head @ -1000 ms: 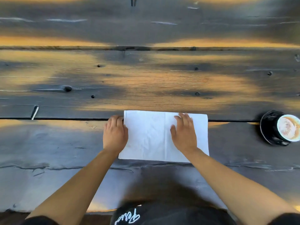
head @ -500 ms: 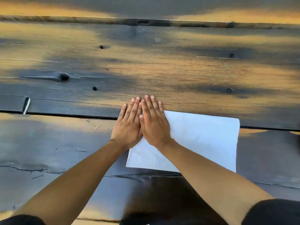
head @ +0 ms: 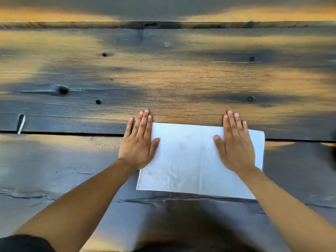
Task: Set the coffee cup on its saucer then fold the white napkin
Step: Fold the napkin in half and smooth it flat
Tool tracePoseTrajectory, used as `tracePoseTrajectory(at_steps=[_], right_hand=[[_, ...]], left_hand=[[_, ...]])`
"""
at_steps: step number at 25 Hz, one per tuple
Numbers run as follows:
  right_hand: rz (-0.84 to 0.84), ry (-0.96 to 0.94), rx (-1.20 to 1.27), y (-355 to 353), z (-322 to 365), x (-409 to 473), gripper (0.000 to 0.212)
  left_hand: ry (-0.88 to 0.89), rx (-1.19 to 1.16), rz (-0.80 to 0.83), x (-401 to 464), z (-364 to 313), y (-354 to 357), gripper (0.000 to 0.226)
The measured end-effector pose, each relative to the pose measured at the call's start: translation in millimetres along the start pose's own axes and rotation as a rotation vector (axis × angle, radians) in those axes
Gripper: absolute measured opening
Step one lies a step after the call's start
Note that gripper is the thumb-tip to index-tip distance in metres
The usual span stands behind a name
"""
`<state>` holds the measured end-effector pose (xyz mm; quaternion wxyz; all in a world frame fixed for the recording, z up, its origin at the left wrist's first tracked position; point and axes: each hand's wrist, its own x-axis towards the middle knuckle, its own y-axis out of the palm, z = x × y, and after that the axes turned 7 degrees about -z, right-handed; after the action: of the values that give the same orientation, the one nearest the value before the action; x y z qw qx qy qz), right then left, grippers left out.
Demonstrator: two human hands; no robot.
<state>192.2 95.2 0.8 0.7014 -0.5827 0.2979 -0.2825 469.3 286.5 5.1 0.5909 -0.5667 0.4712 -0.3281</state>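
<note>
The white napkin (head: pixel 187 159) lies flat as a folded rectangle on the dark wooden table (head: pixel 163 79), close to the near edge. My left hand (head: pixel 139 140) presses flat on its left edge, fingers straight and reaching past the far edge onto the wood. My right hand (head: pixel 235 142) presses flat on the napkin's right part, fingers straight, with a strip of napkin showing to its right. The coffee cup and saucer are out of frame; only a dark blur (head: pixel 333 151) touches the right border.
A gap between planks (head: pixel 63 132) runs left to right under the napkin's far part. A second plank seam (head: pixel 163 24) crosses the far side. Knots and nail holes dot the wood. My dark clothing shows at the bottom.
My hands were side by side at the napkin's left end half a second ago; the right hand has slid rightward along the napkin, while the left stays at the left edge. The cup has left the view.
</note>
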Motion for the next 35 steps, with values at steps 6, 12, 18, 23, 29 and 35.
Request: tracePoseTrajectory(at_steps=[6, 12, 18, 23, 29, 35], right_hand=[[-0.006, 0.106, 0.053, -8.9, -16.8, -6.1, 0.074], [-0.034, -0.137, 0.293, 0.0, 144.2, 26.6, 0.067], [0.026, -0.219, 0.132, 18.5, 162.3, 28.4, 0.070], [-0.009, -0.067, 0.019, 9.2, 68.3, 10.7, 0.070], [0.013, 0.052, -0.021, -5.7, -27.7, -7.2, 0.072], [0.005, 0.054, -0.033, -2.2, -25.4, -9.2, 0.074]], left_hand=[[-0.001, 0.002, 0.003, -0.6, -0.7, -1.9, 0.075], [0.008, -0.024, -0.019, -1.5, 0.0, -0.7, 0.074], [0.025, -0.028, -0.021, -1.7, 0.9, 0.9, 0.073], [0.019, -0.006, 0.005, -1.4, 1.0, 2.0, 0.075], [0.011, 0.002, -0.016, -1.9, 1.9, 3.6, 0.075], [0.004, -0.015, -0.035, -4.8, 0.6, 1.6, 0.076]])
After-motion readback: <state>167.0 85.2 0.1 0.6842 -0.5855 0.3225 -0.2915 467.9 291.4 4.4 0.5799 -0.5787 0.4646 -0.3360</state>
